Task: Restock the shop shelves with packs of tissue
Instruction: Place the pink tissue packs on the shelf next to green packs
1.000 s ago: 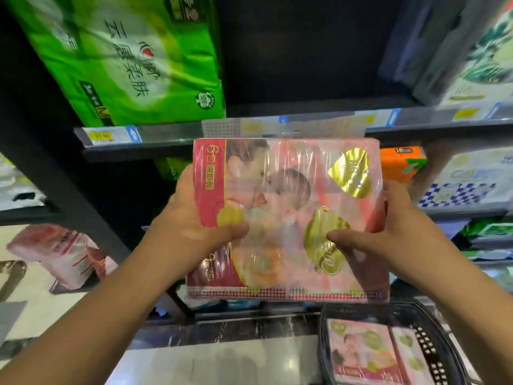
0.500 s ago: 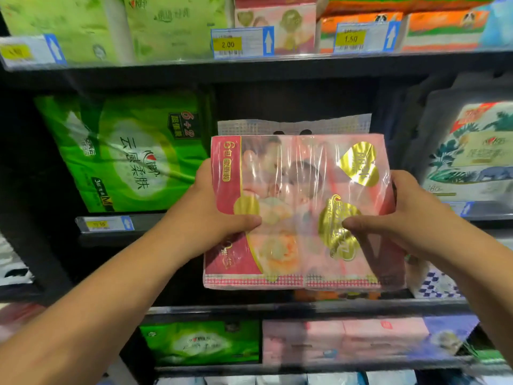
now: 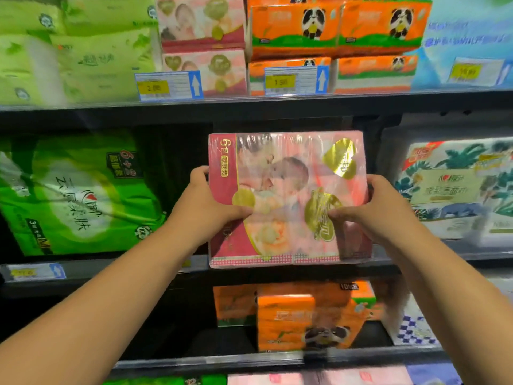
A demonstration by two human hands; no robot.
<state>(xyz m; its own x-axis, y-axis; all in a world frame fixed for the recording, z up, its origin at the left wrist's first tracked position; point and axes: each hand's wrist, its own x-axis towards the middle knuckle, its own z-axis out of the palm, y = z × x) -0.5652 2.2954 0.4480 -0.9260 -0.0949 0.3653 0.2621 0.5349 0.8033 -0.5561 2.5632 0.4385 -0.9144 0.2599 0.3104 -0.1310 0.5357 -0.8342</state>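
Both hands point(image 3: 206, 207) grip pink tissue pack point(image 3: 288, 198) at shelf point(image 3: 83, 269).

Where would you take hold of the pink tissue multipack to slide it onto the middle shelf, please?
By its left and right sides, one hand from each side, thumbs on the front, as the left hand and right hand grip the pink tissue multipack. It is wide, flat and film-wrapped, so a one-sided hold would probably slip.

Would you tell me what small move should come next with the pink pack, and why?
Probably push the pink pack forward into the dark gap: the left hand and right hand grip its sides, its bottom sits level with the shelf edge, and the gap lies between the green pack and white pack.
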